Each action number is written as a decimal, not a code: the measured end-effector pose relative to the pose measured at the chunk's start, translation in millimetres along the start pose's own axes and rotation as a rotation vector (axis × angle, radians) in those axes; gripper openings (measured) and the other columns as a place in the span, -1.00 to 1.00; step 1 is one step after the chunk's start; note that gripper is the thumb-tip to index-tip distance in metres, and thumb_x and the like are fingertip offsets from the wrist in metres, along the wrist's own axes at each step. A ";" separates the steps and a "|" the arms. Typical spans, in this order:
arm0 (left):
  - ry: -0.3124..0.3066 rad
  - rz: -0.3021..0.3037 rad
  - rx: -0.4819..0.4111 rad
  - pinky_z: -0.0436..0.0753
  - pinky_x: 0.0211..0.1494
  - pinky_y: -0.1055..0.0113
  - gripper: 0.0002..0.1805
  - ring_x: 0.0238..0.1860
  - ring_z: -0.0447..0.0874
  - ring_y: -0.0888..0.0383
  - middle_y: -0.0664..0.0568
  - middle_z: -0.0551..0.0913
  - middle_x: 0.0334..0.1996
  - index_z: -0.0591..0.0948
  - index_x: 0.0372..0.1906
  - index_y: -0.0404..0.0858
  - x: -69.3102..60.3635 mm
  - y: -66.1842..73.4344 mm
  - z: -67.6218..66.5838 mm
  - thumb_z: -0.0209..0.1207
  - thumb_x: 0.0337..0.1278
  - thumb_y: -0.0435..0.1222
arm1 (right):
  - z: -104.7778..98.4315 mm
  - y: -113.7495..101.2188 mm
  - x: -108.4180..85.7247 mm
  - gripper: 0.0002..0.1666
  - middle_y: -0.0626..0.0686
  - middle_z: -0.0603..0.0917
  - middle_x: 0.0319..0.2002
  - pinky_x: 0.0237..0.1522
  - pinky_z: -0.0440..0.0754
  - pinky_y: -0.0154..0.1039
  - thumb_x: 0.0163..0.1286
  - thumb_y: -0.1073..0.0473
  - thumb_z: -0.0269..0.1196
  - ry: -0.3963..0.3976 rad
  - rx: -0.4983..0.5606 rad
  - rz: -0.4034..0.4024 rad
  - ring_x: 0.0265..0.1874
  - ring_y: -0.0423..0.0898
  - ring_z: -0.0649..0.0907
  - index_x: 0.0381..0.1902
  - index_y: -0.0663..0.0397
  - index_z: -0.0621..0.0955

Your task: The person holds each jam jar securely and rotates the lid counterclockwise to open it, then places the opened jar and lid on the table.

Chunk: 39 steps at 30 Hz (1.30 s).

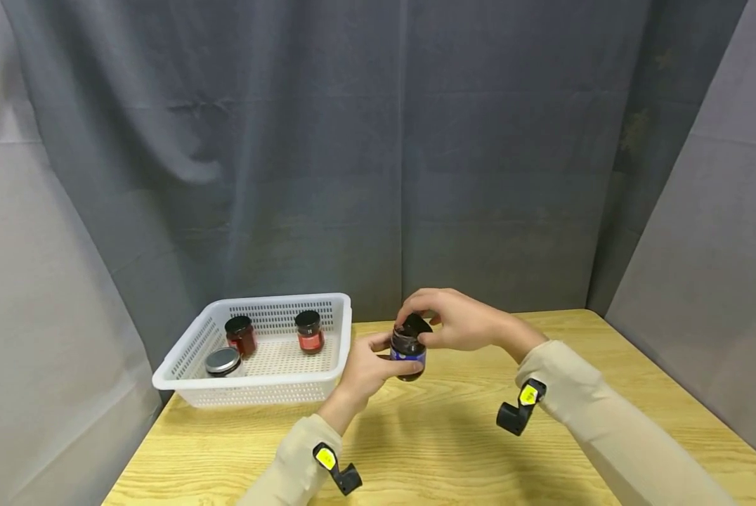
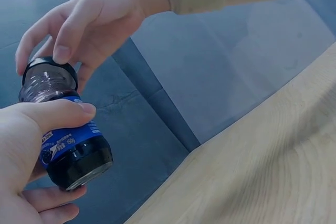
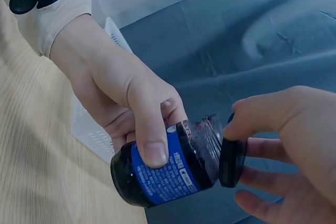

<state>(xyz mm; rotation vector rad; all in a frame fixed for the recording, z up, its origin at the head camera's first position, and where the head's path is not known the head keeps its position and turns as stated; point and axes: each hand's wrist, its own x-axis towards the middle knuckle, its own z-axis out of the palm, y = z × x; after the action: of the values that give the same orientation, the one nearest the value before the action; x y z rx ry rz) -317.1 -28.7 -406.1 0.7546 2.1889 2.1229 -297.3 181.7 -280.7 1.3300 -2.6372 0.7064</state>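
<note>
A dark glass jar with a blue label (image 1: 407,356) is gripped around its body by the left hand (image 1: 367,370), above the table. The right hand (image 1: 457,321) pinches a black lid (image 1: 418,323) by its rim at the jar's mouth. In the right wrist view the lid (image 3: 232,157) stands tilted at the threaded neck of the jar (image 3: 167,177), with the thread showing beside it. The left wrist view shows the left thumb across the blue label (image 2: 73,132) and the right fingers on the lid (image 2: 38,64).
On the left of the wooden table (image 1: 454,436) stands a white perforated basket (image 1: 258,388). It holds a dark-lidded red jar (image 1: 241,336), another with a red label (image 1: 310,334) and a silver-lidded jar (image 1: 223,360). A grey curtain (image 1: 302,176) hangs behind.
</note>
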 end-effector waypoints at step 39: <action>0.071 0.011 0.056 0.73 -0.07 0.16 -0.45 -0.13 0.77 0.01 -0.04 0.75 -0.07 0.78 0.07 -0.21 3.7 0.8 -7.6 0.65 -0.17 -0.28 | 12.4 17.8 -12.5 -0.58 0.15 0.54 0.18 0.17 0.58 0.22 0.29 0.46 0.37 0.275 0.389 0.039 0.21 0.25 0.61 0.09 0.09 0.65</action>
<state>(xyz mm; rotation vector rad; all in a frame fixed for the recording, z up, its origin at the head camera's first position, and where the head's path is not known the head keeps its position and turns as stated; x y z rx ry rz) -322.5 -34.6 -403.5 0.7072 2.2933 2.1341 -302.2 194.4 -301.8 1.1567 -2.3902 1.3560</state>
